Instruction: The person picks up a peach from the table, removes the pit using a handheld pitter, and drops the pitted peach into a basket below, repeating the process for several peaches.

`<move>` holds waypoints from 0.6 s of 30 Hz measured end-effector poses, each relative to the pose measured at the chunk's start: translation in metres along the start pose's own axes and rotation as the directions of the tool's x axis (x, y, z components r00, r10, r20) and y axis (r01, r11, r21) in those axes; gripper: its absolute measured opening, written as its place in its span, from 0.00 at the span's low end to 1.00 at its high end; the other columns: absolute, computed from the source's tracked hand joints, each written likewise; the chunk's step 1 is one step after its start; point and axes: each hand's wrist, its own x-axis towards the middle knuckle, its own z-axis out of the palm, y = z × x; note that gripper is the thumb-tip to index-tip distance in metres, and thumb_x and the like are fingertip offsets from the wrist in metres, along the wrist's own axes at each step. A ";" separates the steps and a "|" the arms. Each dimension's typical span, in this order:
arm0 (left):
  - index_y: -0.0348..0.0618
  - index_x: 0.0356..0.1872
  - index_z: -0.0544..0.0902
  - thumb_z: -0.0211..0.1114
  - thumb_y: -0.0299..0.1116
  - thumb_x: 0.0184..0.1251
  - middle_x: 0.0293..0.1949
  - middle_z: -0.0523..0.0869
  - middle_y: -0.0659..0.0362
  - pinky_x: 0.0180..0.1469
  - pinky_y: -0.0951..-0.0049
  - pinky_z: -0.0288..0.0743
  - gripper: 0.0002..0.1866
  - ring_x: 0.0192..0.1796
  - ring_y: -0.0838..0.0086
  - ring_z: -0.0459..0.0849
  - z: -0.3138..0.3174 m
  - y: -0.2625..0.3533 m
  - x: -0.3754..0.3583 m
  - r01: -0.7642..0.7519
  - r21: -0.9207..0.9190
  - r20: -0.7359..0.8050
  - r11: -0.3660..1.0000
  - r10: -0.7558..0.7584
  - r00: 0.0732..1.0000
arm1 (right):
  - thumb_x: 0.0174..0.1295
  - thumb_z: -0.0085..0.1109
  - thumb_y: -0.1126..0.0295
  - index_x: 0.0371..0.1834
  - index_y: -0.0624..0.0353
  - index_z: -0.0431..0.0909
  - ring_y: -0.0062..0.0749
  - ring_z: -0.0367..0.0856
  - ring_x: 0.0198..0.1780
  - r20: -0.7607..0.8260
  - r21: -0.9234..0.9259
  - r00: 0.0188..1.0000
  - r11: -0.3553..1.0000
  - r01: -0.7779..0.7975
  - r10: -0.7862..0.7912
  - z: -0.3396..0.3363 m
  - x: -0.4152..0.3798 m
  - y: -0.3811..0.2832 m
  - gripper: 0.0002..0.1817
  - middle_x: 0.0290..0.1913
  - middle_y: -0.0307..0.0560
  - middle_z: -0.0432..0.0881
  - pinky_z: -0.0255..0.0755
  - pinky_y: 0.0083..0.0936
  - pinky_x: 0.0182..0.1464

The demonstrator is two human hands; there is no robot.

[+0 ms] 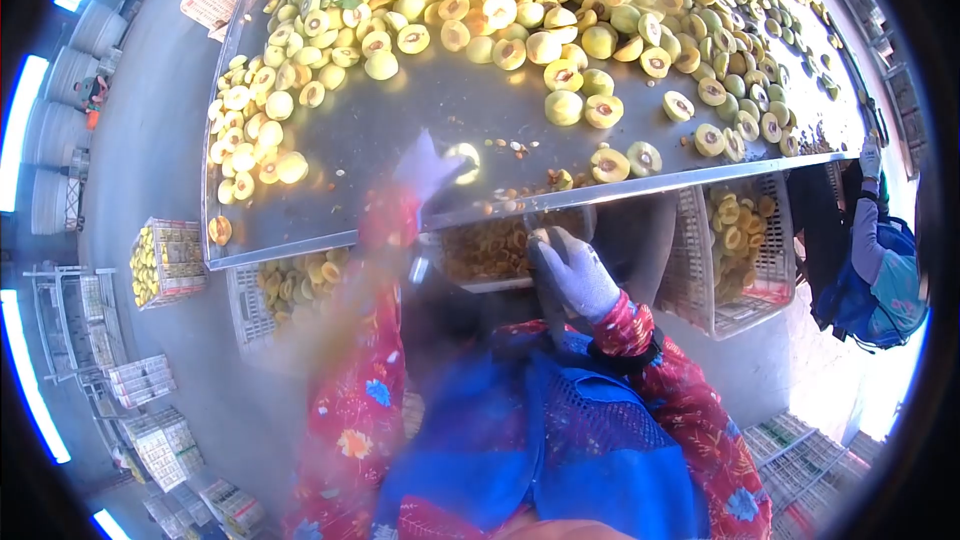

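My left hand, in a pale glove and smeared by motion, reaches over the front of the metal table. Right beside its fingers is a bright, blurred fruit half. My right hand, also gloved with dark-stained fingertips, is held just below the table's front edge, its fingers curled inward; I cannot tell what they hold. Under it, a crate contains brownish fruit pieces. Yellow-green stone fruit halves, some with brown pits showing, lie ahead of both hands.
A large heap of halved fruit covers the table's far side. Fruit-filled crates stand below the edge at left and right. Another person stands at the table's right end. Stacked crates line the floor at left.
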 end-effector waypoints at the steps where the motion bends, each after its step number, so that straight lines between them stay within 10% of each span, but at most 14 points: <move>1: 0.40 0.50 0.77 0.74 0.35 0.54 0.48 0.82 0.48 0.47 0.61 0.80 0.23 0.43 0.57 0.85 -0.003 0.007 -0.021 0.029 -0.317 0.088 0.948 -0.001 0.996 | 0.70 0.52 0.61 0.46 0.65 0.75 0.43 0.82 0.27 -0.003 -0.082 0.989 0.986 0.147 -0.147 0.001 0.002 -0.006 0.15 0.24 0.55 0.79 0.74 0.36 0.31; 3: 0.39 0.52 0.77 0.73 0.33 0.54 0.47 0.83 0.48 0.52 0.60 0.78 0.24 0.47 0.60 0.84 -0.007 0.017 -0.069 0.164 -0.811 0.244 0.562 0.069 0.967 | 0.70 0.52 0.63 0.47 0.65 0.73 0.51 0.82 0.27 0.027 -0.237 0.908 0.880 0.412 -0.418 0.006 0.004 -0.013 0.14 0.24 0.59 0.80 0.74 0.41 0.30; 7: 0.36 0.58 0.73 0.68 0.37 0.59 0.51 0.81 0.48 0.59 0.65 0.73 0.28 0.54 0.62 0.81 0.007 0.003 -0.103 -0.253 -0.777 -0.007 0.576 0.393 0.919 | 0.69 0.53 0.64 0.46 0.64 0.68 0.59 0.79 0.24 -0.026 -0.215 0.923 0.904 0.371 -0.385 0.026 0.006 -0.016 0.13 0.20 0.62 0.78 0.70 0.50 0.25; 12: 0.33 0.54 0.77 0.50 0.56 0.75 0.45 0.83 0.55 0.48 0.76 0.77 0.31 0.45 0.76 0.82 0.023 0.037 -0.139 -0.161 -0.795 -0.051 0.586 0.199 0.979 | 0.69 0.54 0.64 0.44 0.65 0.68 0.59 0.80 0.24 -0.014 -0.225 0.952 0.928 0.296 -0.307 0.024 -0.004 -0.027 0.14 0.21 0.62 0.78 0.70 0.50 0.26; 18: 0.36 0.47 0.80 0.48 0.52 0.78 0.37 0.84 0.59 0.35 0.80 0.75 0.26 0.34 0.81 0.79 0.035 0.051 -0.145 -0.152 -0.746 -0.119 0.649 0.094 0.988 | 0.69 0.53 0.64 0.42 0.67 0.68 0.58 0.80 0.26 -0.019 -0.142 0.956 0.947 0.288 -0.294 0.033 -0.012 -0.024 0.14 0.22 0.63 0.78 0.70 0.48 0.27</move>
